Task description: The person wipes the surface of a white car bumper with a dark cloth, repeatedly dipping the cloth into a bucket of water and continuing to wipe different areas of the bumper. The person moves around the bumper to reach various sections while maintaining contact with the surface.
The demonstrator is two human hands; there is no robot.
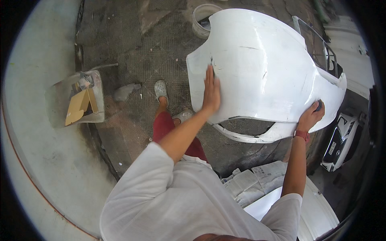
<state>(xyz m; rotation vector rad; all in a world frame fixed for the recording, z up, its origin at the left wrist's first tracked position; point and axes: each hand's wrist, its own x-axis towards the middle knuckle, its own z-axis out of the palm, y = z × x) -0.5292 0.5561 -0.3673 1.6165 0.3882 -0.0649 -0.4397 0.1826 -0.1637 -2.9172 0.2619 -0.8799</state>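
Observation:
A large white car body panel (pixel 249 68) with a curved, wheel-arch-like cutout lies in front of me. Dark scratches and chips mark its surface. My left hand (pixel 211 92) rests flat near the panel's left side, fingers stretched out and slightly blurred, just below a dark chip. At the lower right edge of the panel, my right hand (pixel 310 117) has its fingers closed around a small dark object (pixel 319 105). Most of that object is hidden, so its kind cannot be made out. A red watch (pixel 302 135) is on my right wrist.
A bucket (pixel 198 24) stands behind the panel, beside a metal frame (pixel 309 32). At left, a tub (pixel 98 86) holds a cardboard box (pixel 81 105). Plastic sheeting (pixel 125 92) lies on the textured floor. Newspaper-covered white bodywork (pixel 257 178) is near my right side; a white car front (pixel 341 140) sits farther right.

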